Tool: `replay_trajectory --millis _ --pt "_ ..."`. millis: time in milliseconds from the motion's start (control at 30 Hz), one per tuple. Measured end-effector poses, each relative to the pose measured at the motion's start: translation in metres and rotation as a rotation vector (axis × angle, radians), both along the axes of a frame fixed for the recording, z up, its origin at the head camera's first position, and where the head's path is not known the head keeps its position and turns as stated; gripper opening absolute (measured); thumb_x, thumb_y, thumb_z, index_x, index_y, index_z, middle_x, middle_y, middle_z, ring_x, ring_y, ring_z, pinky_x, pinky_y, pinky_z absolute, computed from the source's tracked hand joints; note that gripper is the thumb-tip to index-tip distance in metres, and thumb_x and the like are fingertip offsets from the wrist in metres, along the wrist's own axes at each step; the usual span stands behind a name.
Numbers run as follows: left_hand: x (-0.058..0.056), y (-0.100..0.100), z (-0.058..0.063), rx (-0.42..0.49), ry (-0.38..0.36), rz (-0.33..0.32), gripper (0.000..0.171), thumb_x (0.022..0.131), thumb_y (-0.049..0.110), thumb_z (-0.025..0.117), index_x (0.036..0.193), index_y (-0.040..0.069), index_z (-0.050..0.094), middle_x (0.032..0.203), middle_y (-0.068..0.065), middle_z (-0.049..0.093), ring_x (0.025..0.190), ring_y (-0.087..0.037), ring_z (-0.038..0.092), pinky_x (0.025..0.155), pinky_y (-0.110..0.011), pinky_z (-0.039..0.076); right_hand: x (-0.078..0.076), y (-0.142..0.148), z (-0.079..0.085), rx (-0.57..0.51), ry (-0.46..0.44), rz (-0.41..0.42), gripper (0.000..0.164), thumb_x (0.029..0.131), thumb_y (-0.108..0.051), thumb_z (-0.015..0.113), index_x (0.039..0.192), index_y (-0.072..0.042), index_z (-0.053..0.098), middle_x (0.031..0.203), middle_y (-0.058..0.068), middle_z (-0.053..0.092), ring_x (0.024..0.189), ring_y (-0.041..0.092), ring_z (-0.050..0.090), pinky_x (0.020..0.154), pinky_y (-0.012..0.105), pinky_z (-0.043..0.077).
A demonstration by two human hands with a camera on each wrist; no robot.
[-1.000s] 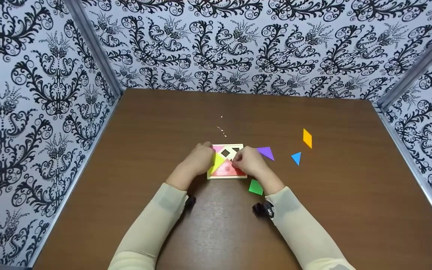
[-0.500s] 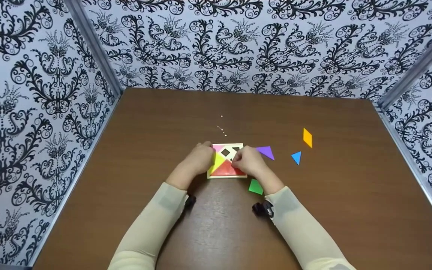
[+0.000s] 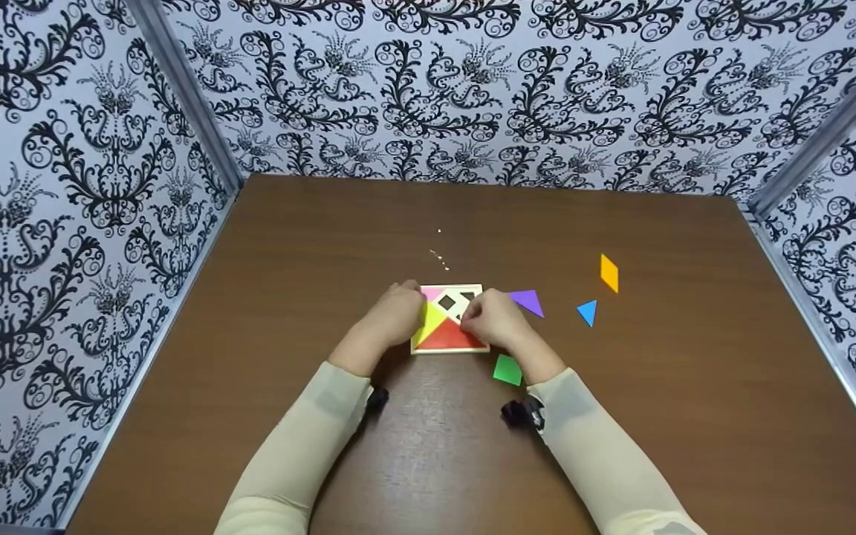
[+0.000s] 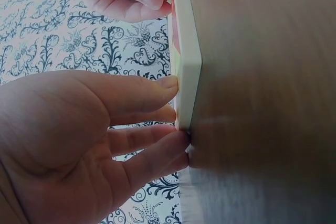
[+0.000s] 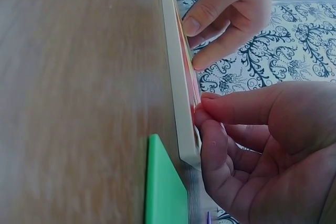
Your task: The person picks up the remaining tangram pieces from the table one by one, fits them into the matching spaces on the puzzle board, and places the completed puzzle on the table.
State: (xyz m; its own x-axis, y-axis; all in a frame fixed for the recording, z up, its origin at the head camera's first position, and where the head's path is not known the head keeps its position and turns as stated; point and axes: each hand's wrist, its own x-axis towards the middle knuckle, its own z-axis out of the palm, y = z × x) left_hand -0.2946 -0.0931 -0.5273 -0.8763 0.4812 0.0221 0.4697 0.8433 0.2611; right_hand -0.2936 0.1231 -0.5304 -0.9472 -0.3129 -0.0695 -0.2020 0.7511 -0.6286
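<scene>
Right hand (image 3: 496, 319) very slightly rightward, fingertips together on red triangle (image 3: 446, 337); left hand (image 3: 392, 316), fingers apart, on tray (image 4: 189, 62).

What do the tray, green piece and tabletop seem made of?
Tray: probably wood or board, judging by its plain, matte cream edge.
Green piece: perhaps painted wood or plastic; smooth, evenly coloured.
Tabletop: likely wood-look laminate, given streaky brown grain and soft sheen.

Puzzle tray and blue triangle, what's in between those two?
In the head view, the right hand and then the purple triangle lie between the puzzle tray and the blue triangle.
</scene>
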Motion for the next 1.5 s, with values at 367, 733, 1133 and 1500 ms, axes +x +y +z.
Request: replay_trajectory --millis 367,733,1133,1500 --pt "0.004 0.003 0.007 -0.006 0.05 0.024 0.014 0.097 0.003 0.064 0.1 -0.002 0.077 0.118 -0.023 0.067 0.11 -0.041 0.068 0.105 -0.052 0.054 -0.004 0.007 0.0 -0.054 -0.024 0.024 0.009 0.085 -0.01 0.076 0.079 -0.008 0.083 0.074 -0.001 0.075 0.072 0.01 0.061 0.067 0.026 0.051" --pt "0.018 0.009 0.005 0.055 0.162 -0.236 0.005 0.092 0.011 0.076 0.092 0.007 0.08 0.103 -0.011 0.08 0.124 -0.034 0.069 0.11 -0.044 0.054 -0.007 0.014 -0.001 -0.131 -0.072 0.035 0.009 0.083 -0.005 0.074 0.08 -0.005 0.082 0.066 -0.01 0.063 0.065 0.007 0.054 0.06 0.021 0.043" --pt "0.028 0.001 0.003 -0.023 0.025 -0.368 0.02 0.093 0.02 0.078 0.079 0.014 0.064 0.066 0.003 0.051 0.131 -0.031 0.064 0.114 -0.046 0.05 -0.008 0.015 -0.001 -0.136 -0.079 0.038 0.011 0.085 -0.006 0.072 0.081 -0.005 0.083 0.067 -0.009 0.065 0.064 0.006 0.056 0.061 0.021 0.045" --pt "0.034 0.0 0.006 -0.019 0.005 -0.337 0.017 0.096 0.018 0.076 0.082 0.013 0.068 0.071 -0.001 0.06 0.127 -0.033 0.065 0.108 -0.048 0.053 -0.007 0.014 -0.004 -0.146 -0.094 0.029 0.009 0.086 -0.007 0.074 0.083 -0.005 0.083 0.067 -0.009 0.065 0.066 0.007 0.056 0.062 0.021 0.045"
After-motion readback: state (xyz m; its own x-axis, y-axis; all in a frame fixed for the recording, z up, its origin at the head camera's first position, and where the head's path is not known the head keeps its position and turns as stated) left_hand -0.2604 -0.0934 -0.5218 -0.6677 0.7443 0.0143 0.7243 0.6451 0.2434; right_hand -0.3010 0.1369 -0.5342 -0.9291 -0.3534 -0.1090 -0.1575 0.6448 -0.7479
